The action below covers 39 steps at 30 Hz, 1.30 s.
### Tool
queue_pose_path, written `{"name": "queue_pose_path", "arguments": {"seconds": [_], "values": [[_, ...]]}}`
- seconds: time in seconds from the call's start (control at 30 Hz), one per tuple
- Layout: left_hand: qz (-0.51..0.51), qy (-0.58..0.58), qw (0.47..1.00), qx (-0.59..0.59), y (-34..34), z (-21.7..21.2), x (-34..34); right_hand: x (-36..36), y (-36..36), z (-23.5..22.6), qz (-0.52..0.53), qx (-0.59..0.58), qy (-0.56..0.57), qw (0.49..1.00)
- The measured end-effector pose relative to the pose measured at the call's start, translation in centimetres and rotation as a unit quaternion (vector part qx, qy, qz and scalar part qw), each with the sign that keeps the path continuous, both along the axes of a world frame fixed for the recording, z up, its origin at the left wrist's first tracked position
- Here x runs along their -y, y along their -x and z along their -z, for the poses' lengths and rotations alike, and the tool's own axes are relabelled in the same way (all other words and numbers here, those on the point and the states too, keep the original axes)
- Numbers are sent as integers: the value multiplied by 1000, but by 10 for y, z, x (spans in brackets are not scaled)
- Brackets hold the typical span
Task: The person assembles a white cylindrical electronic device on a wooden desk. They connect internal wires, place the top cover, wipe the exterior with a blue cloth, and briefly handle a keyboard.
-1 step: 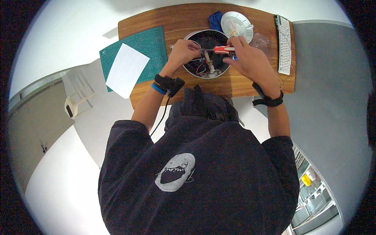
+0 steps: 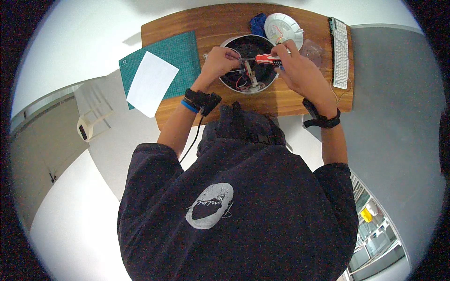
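Landmark: the round housing (image 2: 267,77), white-rimmed and dark inside, on the wooden table (image 2: 211,23). Right hand (image 2: 302,72) at the housing's right side, fingers closed round the red-and-white handle of a screwdriver (image 2: 267,59); shaft points left over the housing — tip contact cannot be made out. Left hand (image 2: 221,63) over the housing's left rim, thumb and fingers pinched nearly together; whether anything is between them, cannot tell. Pale part with wires (image 2: 252,75) sits inside the housing. Beyond the housing, to the right: white round cover (image 2: 288,30). Left of the housing: green cutting mat (image 2: 187,61), white paper (image 2: 152,84) on it. Far right of the housing: white keyboard (image 2: 341,56).
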State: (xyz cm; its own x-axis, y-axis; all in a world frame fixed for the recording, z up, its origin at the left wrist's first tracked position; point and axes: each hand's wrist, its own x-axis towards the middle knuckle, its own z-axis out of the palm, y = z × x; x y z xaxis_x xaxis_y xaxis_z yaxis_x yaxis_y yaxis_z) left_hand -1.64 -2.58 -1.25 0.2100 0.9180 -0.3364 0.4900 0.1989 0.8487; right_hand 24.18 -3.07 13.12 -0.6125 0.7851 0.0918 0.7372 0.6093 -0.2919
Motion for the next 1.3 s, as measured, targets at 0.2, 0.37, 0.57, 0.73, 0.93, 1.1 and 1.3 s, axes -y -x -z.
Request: {"name": "queue_pose_path", "arguments": {"seconds": [0.2, 0.37, 0.57, 0.73, 0.93, 1.1, 1.3], "values": [[19, -22, 999, -18, -4, -2, 1, -4, 7, -7, 37, 127, 29, 991], [15, -21, 1000, -12, -3, -4, 3, -1, 3, -13, -15, -18, 29, 999], [13, -23, 999, -18, -3, 5, 1, -2, 16, -18, 69, 117, 122, 983], [11, -7, 1000, 2, -3, 0, 2, 1, 4, -15, -34, -33, 49, 998], [14, -3, 1000, -19, -1, 0, 1, -2, -1, -10, 15, 119, 23, 993], [19, -23, 999, -12, 0, 13, 2, 0, -1, -3, -20, 49, 5, 999], [11, -21, 999, -22, -1, 7, 3, -2, 0, -13, -38, 79, 12, 996]]}}
